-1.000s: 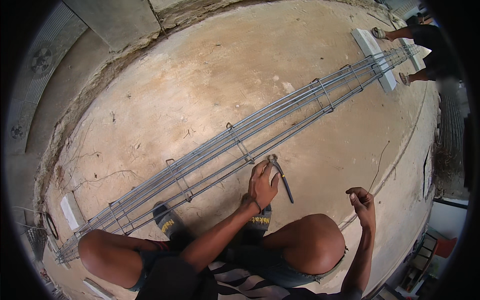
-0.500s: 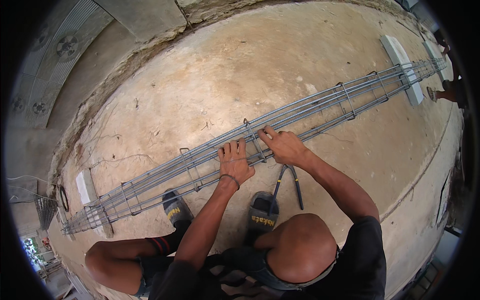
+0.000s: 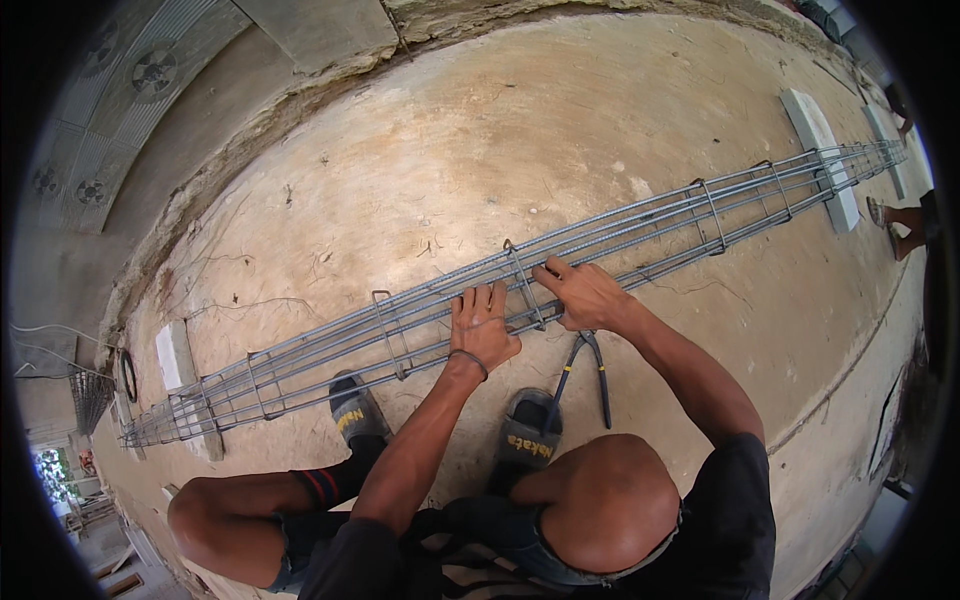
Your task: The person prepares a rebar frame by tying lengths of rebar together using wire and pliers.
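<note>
Resting with its fingers close together, the left hand (image 3: 487,338) is lying over the bars of a steel rebar cage (image 3: 600,232), left of a stirrup (image 3: 524,280). On the stirrup's other side, the right hand (image 3: 590,297) is curling its fingers over the bars; whether either hand is clamping tight I cannot tell, as the undersides are hiding from view. Just below the right hand, pincers (image 3: 604,392) are lying with their yellow-banded dark handles spread apart, one ending at the right sandal (image 3: 527,440). The cage is running slantwise over the tan floor (image 3: 450,160). Farther out, it is crossing a left pale block (image 3: 176,355) and a right pale block (image 3: 811,120) toward its two ends. Beyond the latter, a co-worker's legs (image 3: 908,218) are showing at the rim. Past the floor's ragged edge, fan-patterned panels (image 3: 155,72) are filling the upper left.
</note>
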Available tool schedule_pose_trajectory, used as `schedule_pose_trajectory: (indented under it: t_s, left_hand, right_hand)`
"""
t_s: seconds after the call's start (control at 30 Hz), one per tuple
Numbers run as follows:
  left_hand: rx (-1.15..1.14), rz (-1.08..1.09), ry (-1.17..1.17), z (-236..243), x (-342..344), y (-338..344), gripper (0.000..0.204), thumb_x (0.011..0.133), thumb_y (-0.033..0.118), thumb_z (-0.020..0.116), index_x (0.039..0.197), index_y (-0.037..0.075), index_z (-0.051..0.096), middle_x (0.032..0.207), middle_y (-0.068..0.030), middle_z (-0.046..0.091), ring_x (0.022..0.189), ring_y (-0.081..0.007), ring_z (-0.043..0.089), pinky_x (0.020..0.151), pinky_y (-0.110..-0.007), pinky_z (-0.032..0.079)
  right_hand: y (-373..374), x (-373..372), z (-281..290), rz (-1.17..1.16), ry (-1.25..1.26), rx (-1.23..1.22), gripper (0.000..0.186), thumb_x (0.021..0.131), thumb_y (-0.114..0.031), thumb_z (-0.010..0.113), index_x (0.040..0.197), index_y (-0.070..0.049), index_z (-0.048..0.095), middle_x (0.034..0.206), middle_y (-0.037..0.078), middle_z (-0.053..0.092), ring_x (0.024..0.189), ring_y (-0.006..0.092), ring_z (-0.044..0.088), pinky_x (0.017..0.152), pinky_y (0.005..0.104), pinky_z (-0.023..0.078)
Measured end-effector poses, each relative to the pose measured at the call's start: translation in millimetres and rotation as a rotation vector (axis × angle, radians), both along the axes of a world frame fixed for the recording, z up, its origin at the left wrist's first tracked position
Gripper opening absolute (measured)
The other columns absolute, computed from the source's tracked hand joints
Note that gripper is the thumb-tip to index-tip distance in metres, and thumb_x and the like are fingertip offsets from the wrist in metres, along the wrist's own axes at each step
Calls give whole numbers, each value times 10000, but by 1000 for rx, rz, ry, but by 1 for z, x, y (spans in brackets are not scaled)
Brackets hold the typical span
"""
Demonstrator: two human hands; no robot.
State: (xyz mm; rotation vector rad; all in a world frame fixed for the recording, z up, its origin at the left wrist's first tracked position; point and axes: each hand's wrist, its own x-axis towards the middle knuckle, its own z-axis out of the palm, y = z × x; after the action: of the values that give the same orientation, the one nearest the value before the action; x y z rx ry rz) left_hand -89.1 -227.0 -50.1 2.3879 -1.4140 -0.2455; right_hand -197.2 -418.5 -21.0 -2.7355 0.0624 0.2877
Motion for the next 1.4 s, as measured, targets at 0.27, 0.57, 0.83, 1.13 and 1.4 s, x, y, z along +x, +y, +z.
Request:
schedule_pose_trajectory:
  t_s: [0.27, 0.57, 0.83, 1.13, 1.4]
  left_hand:
    - [-218, 11, -36, 34, -6, 31, 699, 728, 247, 763, 1344, 24, 519, 1202, -175, 542, 1163, -359, 494, 1029, -493, 388]
    - [-356, 460, 436, 36, 84, 122, 156, 831, 74, 715, 970, 2, 710, 988, -144, 682, 933, -291, 646, 808, -372, 514]
    - [-452, 343, 627, 41, 121, 156, 166, 911, 129, 672, 1003, -2, 717, 987, -137, 715, 834, -238, 691, 757, -343, 531]
    - [-980, 385, 1816, 61, 91, 178, 322, 972, 261, 643, 1029, -52, 690, 900, -148, 722, 838, -219, 711, 677, -301, 578]
    - [-518, 155, 1529, 49, 89, 180, 363, 937, 299, 684, 778, -24, 728, 631, -68, 682, 567, -99, 651, 478, -233, 479]
  right_hand:
    - [-6, -32, 78, -258, -73, 485, 521, 923, -479, 613, 1309, -136, 541, 936, 179, 641, 725, 365, 658, 653, 458, 493]
    - [65, -6, 130, -230, 135, 509, 298, 1036, -363, 451, 1059, -100, 588, 723, 179, 614, 707, 420, 617, 631, 482, 462]
    - [147, 13, 109, -229, 148, 98, 321, 1022, -365, 471, 981, -84, 621, 706, 187, 638, 719, 414, 630, 663, 501, 481]
    - [215, 55, 142, -469, 336, 293, 349, 1028, -338, 466, 917, -49, 628, 737, 164, 657, 751, 379, 658, 701, 455, 505]
    - [293, 55, 158, -881, 295, 496, 271, 996, -235, 581, 1175, -46, 656, 688, 57, 623, 584, 154, 574, 562, 304, 473]
